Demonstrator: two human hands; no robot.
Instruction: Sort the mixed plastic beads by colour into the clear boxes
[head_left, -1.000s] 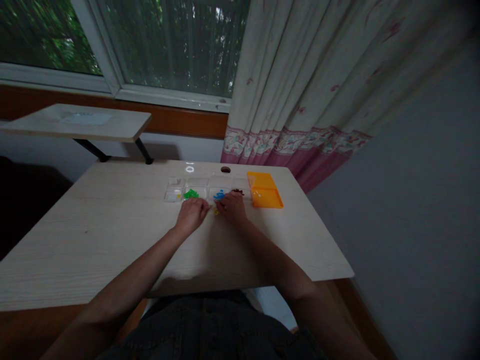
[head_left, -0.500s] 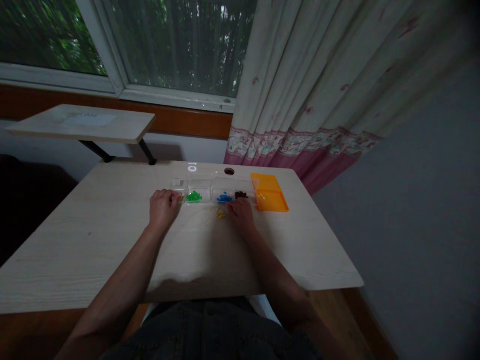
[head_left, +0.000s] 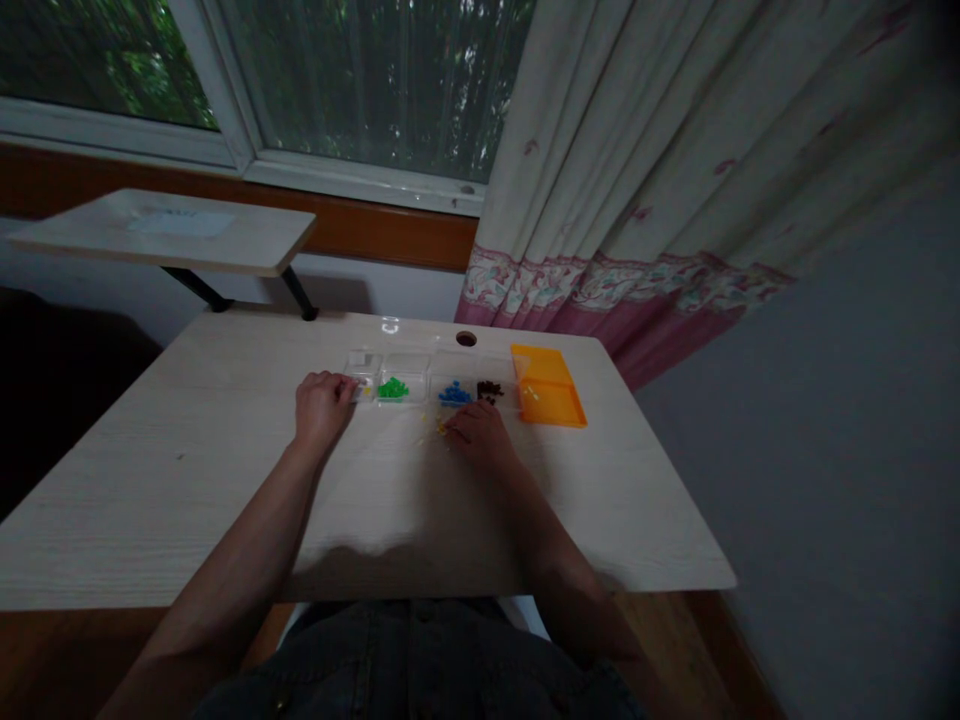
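A clear compartment box (head_left: 409, 362) lies on the pale wooden table (head_left: 225, 470). It holds a few yellow beads (head_left: 367, 391), green beads (head_left: 392, 388), blue beads (head_left: 454, 395) and brown beads (head_left: 490, 389) in separate cells. My left hand (head_left: 321, 405) rests at the box's left end with its fingers curled over the yellow cell. My right hand (head_left: 478, 437) lies just in front of the box, fingertips pinched at a small loose pile of yellow beads (head_left: 439, 424) on the table. What either hand holds is too small to make out.
An orange lid or tray (head_left: 549, 397) lies right of the box. A cable hole (head_left: 466, 339) is in the table's far edge. A smaller side table (head_left: 169, 230) stands at the back left under the window. A curtain (head_left: 637, 180) hangs at the back right.
My left hand moved left from the middle of the box to its left end. My right hand stayed by the loose yellow beads. The camera shifted slightly.
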